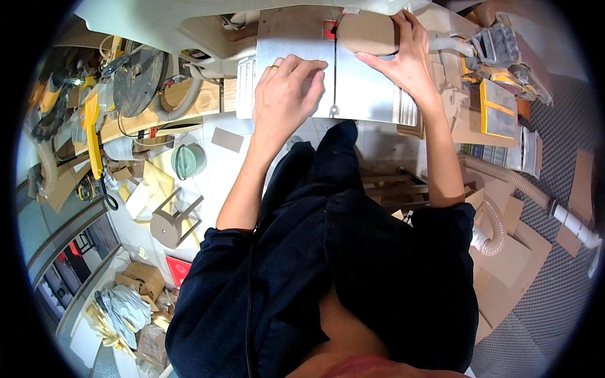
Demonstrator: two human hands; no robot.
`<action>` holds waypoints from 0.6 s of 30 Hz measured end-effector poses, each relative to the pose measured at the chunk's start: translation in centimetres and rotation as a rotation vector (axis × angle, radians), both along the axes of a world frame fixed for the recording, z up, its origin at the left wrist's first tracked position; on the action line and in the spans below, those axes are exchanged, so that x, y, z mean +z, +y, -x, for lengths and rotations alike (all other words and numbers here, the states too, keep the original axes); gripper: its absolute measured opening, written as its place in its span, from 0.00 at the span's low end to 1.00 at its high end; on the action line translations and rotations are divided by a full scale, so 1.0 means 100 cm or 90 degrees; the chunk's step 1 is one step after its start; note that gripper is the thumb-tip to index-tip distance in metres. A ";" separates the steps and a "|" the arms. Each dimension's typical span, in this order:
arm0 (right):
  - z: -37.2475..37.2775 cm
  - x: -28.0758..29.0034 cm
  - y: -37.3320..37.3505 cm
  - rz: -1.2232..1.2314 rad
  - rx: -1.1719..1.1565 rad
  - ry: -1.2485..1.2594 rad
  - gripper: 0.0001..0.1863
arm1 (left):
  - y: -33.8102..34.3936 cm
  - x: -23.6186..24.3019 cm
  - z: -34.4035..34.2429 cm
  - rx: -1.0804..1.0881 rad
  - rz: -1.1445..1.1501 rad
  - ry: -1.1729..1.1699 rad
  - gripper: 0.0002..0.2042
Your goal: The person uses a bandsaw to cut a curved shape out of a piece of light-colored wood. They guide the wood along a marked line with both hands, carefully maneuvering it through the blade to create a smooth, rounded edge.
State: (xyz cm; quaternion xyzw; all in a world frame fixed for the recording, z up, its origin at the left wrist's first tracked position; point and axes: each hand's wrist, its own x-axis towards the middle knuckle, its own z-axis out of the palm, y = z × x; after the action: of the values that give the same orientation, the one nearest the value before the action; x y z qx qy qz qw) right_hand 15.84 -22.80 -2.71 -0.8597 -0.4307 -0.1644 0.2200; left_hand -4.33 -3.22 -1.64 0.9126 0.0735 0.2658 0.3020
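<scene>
1. As I look down in my head view, I see both of my hands over a shiny silver worktop (368,85).
2. The round brown board (368,34) lies flat on the far part of the worktop, a bit to the right of the middle.
3. My right grip (413,60) is closed around the board's right side. My fingers reach along its right edge, and my thumb touches its near edge.
4. My left grip (287,88) is over the left part of the worktop, apart from the board. Its fingers are curled, and I can't tell if they pinch anything. A gold ring (275,67) is on one finger.
5. A thin dark slit (335,85) runs down the worktop between my hands. A small red patch (329,29) is just left of the board.
6. Down on the left, a green bucket (186,161) stands on the white floor (211,170). A brown stool (166,228) is near it.
7. Farther up on the left are a big dark disc (140,80) and a long yellow tool (93,135).
8. On my right, a bendy hose (496,220) curls by big brown sheets (526,258). A gray mat (526,331) is past them.
</scene>
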 end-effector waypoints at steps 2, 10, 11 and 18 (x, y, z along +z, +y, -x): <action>0.000 0.000 0.000 0.001 -0.002 0.003 0.59 | 0.000 0.000 0.000 0.000 0.001 -0.001 0.07; -0.002 -0.004 0.000 0.010 -0.015 0.002 0.60 | 0.000 0.000 0.000 0.002 -0.004 0.005 0.07; -0.002 -0.004 0.000 0.012 -0.016 0.003 0.60 | 0.000 0.000 0.000 0.001 -0.003 0.005 0.07; -0.002 -0.004 0.000 0.022 -0.025 0.006 0.61 | 0.001 -0.001 0.000 -0.004 -0.010 0.006 0.07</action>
State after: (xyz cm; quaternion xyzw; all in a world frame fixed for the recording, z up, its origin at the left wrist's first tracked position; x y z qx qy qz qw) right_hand 16.01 -22.81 -3.10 -0.8725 -0.4154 -0.1571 0.2038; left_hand -4.37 -3.15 -1.75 0.9163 0.0704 0.2610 0.2955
